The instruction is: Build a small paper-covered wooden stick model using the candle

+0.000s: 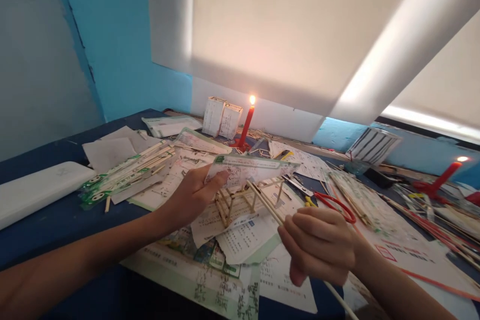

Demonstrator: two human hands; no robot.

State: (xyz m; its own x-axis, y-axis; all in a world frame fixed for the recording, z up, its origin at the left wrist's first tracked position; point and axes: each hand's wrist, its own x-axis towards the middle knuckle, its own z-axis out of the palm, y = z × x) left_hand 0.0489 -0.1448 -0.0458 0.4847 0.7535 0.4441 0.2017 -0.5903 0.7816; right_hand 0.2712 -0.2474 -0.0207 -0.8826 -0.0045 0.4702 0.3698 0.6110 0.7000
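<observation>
My left hand (200, 192) pinches the edge of a small frame of thin wooden sticks (225, 205) with printed paper (240, 170) on its far side. Closed around a pale thin stick (268, 203), my right hand (318, 245) is just right of the frame. The stick's far end reaches over the frame's upper part; whether it touches is unclear. Its other end sticks out below my right hand. Printed sheets (245, 237) lie under and around the frame.
A lit red candle (246, 127) stands behind the frame, another lit candle (444, 180) at the right. Red-handled scissors (333, 205) lie beyond my right hand. Two paper-covered boxes (221, 119) stand at the back. Packs of sticks (127, 172) and a white case (45, 190) are left.
</observation>
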